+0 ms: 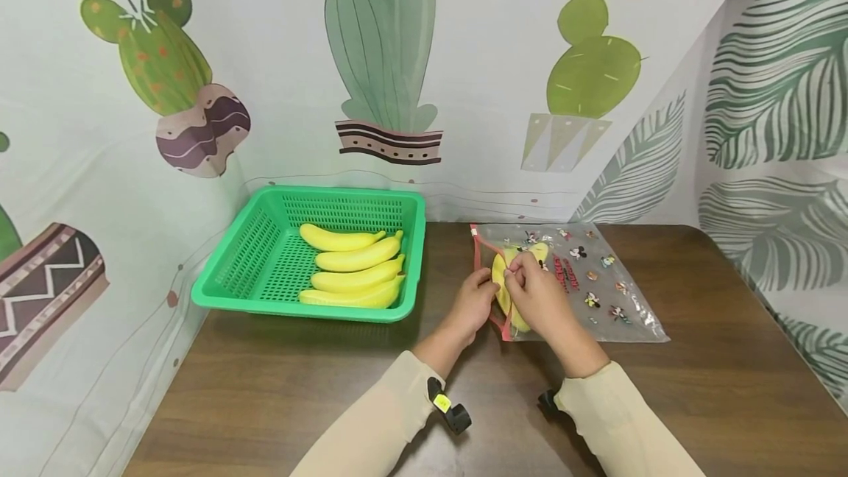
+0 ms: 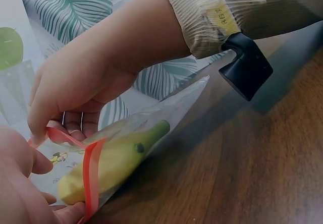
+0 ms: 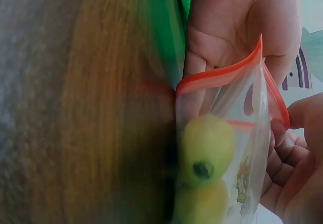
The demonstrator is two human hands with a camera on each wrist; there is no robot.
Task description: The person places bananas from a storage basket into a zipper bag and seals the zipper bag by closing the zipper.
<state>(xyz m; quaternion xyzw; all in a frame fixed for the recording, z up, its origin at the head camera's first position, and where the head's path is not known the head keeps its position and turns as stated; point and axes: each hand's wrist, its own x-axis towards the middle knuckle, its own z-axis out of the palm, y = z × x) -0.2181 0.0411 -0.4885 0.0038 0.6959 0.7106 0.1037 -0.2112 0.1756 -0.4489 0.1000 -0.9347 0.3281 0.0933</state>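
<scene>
Brown wooden tabletop [image 1: 265,389], left hand [image 1: 473,300] at the mouth of a clear printed bag [image 1: 616,271], its hold hard to tell, right hand [image 1: 535,293] pinching the bag's red rim [image 2: 92,168], yellow bananas [image 2: 121,163] inside, green basket [image 1: 225,297] holding four more bananas [image 1: 358,256] to the left, cactus-print cloth [image 1: 483,35] behind.

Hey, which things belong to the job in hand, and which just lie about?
Part of the job:
zip bag
left hand at its mouth
right hand pinching its red edge
bagged bananas
probably, green basket and its four bananas

Just there:
table
printed backdrop
wrist cameras
</scene>
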